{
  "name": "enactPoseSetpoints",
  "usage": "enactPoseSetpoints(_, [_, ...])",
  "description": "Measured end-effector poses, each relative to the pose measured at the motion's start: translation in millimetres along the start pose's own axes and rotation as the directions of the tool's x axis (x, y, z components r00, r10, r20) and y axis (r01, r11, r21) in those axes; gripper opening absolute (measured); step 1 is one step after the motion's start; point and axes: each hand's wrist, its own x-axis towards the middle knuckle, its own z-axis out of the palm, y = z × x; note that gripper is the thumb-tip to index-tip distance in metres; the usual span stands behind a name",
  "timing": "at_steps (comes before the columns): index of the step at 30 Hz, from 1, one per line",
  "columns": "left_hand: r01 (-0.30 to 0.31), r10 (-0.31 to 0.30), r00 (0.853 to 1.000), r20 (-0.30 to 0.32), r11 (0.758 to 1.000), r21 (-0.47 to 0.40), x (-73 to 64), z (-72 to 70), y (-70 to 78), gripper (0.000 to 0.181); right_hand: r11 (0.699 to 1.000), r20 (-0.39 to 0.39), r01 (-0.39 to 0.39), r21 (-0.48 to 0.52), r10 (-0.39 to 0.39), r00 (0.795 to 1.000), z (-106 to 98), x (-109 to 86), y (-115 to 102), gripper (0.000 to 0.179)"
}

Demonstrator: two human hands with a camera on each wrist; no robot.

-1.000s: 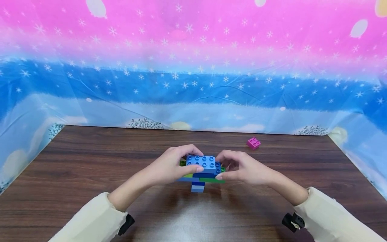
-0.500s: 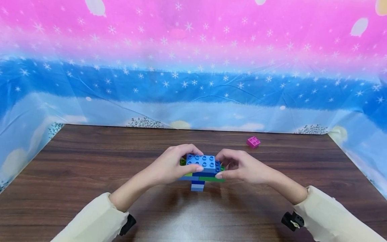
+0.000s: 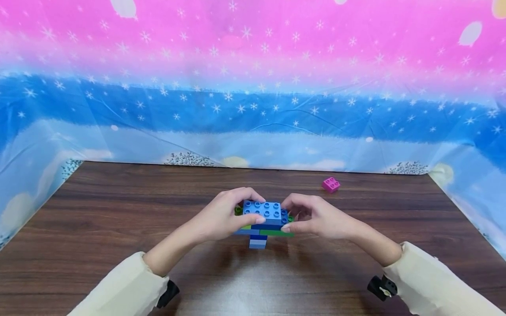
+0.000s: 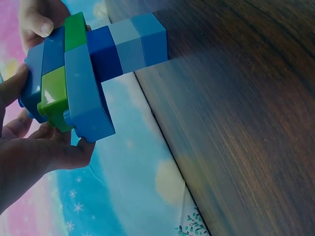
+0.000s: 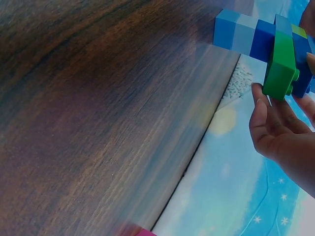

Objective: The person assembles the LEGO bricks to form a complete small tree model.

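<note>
A stack of toy building bricks stands upright on the table, gripped from both sides. My left hand (image 3: pixel 221 216) holds the light blue eight-stud brick (image 3: pixel 269 211) on top, thumb along its front and fingers behind. On the right end, my right hand (image 3: pixel 318 218) pinches the dark blue brick (image 3: pixel 284 217) just below it, thumb in front. Lower down are a lime green brick (image 4: pixel 54 92), a longer blue brick (image 4: pixel 84 88) and a green brick (image 5: pixel 281 64). A narrow stem (image 4: pixel 127 46) of dark blue, pale and mid-blue bricks supports them. The hands partly cover the upper layers.
A pink four-stud brick (image 3: pixel 331 184) lies behind and right of the stack. The brown wood-grain table (image 3: pixel 118 197) ends at a patterned pink and blue cloth (image 3: pixel 253 109) at the back and sides.
The head view shifts very slightly. Both hands keep the same hold, and the bricks stay in place.
</note>
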Motion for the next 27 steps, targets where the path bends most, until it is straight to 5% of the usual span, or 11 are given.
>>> enactPoseSetpoints(27, [0.057, -0.057, 0.998, -0.003, 0.998, -0.023, -0.1, 1.8, -1.2, 0.03, 0.999, 0.0, -0.041, -0.001, 0.041, 0.999, -0.9, -1.3, -1.2, 0.032])
